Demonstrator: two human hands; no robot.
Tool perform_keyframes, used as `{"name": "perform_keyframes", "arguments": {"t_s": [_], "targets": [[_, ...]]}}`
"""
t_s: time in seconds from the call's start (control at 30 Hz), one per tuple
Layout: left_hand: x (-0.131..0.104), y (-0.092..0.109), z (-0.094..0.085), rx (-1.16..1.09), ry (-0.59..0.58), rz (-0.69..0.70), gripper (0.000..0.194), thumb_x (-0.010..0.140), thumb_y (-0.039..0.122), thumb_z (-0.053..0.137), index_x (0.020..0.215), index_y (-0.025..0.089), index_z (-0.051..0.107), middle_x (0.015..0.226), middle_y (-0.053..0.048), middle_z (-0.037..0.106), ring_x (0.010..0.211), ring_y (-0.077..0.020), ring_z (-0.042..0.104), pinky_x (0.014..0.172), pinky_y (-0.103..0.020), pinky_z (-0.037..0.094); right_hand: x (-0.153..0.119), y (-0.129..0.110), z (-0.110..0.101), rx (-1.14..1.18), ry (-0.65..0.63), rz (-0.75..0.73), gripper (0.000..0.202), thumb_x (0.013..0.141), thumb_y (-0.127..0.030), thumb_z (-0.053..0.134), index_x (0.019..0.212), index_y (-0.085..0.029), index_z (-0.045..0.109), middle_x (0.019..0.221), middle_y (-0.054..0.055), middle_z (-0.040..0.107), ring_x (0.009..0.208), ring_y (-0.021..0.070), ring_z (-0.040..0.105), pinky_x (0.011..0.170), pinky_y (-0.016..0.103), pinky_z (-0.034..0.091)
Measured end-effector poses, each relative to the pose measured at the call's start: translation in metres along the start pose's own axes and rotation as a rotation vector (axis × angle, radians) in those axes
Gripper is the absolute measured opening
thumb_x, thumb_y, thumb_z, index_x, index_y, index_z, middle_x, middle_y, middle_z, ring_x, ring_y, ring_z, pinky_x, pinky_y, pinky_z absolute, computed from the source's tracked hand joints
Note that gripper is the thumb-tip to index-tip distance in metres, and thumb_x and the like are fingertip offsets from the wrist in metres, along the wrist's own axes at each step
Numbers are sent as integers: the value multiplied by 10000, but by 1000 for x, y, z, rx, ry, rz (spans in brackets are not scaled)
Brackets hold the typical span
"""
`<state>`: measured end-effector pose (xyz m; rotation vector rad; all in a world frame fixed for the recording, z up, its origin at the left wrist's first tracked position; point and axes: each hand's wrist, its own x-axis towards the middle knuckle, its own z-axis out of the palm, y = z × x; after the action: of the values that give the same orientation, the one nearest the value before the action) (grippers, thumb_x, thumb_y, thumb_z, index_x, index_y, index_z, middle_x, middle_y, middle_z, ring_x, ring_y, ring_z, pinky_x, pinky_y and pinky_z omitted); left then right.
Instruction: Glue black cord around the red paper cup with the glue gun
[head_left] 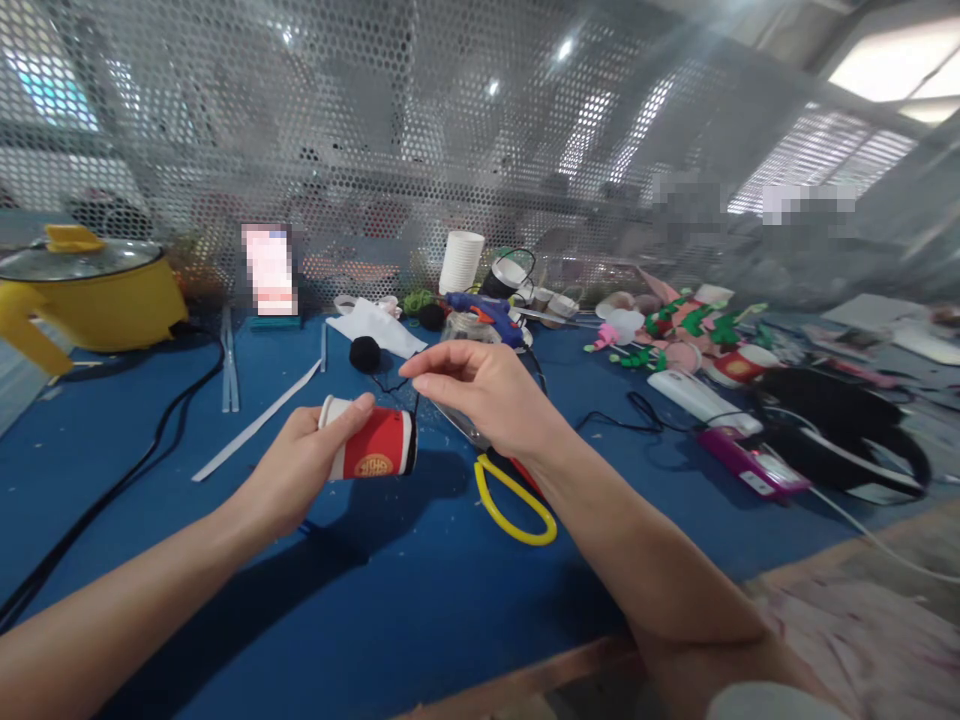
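A red and white paper cup (379, 443) lies sideways in my left hand (296, 462), its fingers wrapped round the rim end. Black yarn is wound round the other end of the cup. My right hand (480, 390) is just above and right of the cup, thumb and forefinger pinched on a black strand (417, 400) that runs up from the cup. The strand seems to lead to a black yarn ball (365, 354) behind the cup. Yellow-handled scissors (517, 505) lie below my right wrist.
On the blue table (360, 620) stand a yellow pot (97, 300) at left and a phone (270, 270) behind. A blue glue gun (484, 308) rests on a jar; white cups (461, 262) are behind it. Craft flowers (675, 330), a purple power strip (750, 465) and a black bag lie right.
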<state>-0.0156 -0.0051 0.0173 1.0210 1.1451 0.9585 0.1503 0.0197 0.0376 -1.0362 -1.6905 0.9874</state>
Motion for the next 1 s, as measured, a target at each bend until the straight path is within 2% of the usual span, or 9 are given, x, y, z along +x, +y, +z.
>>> {"name": "perform_keyframes", "arguments": {"t_s": [0.13, 0.33, 0.6, 1.0], "targets": [[-1, -2, 0, 31, -18, 22, 291, 658, 414, 615, 535, 155, 563, 482, 13, 598, 412, -108, 497, 405, -196, 353, 1, 2, 1, -14, -5, -2, 113, 681, -189, 571, 764, -169, 645, 668, -15, 611, 570, 78, 517, 541, 202, 408], [-3, -3, -2, 58, -22, 82, 291, 664, 409, 615, 544, 149, 561, 436, 40, 512, 385, -77, 405, 380, -187, 284, 3, 6, 1, -31, -36, 0, 115, 680, -168, 562, 763, -165, 642, 644, -25, 600, 569, 76, 516, 549, 202, 404], [-6, -5, -1, 75, -29, 127, 274, 667, 396, 609, 557, 147, 584, 459, 27, 512, 413, -88, 401, 388, -196, 293, 2, 4, 3, -19, -61, 52, 125, 678, -156, 553, 765, -153, 642, 687, -3, 621, 608, 87, 545, 571, 211, 427], [-6, -6, -4, 65, -33, 176, 315, 675, 390, 609, 502, 135, 546, 420, 41, 468, 386, -62, 359, 377, -178, 279, 2, 7, 3, -62, -90, 29, 136, 690, -155, 546, 783, -135, 644, 732, 22, 647, 659, 103, 578, 622, 226, 457]]}}
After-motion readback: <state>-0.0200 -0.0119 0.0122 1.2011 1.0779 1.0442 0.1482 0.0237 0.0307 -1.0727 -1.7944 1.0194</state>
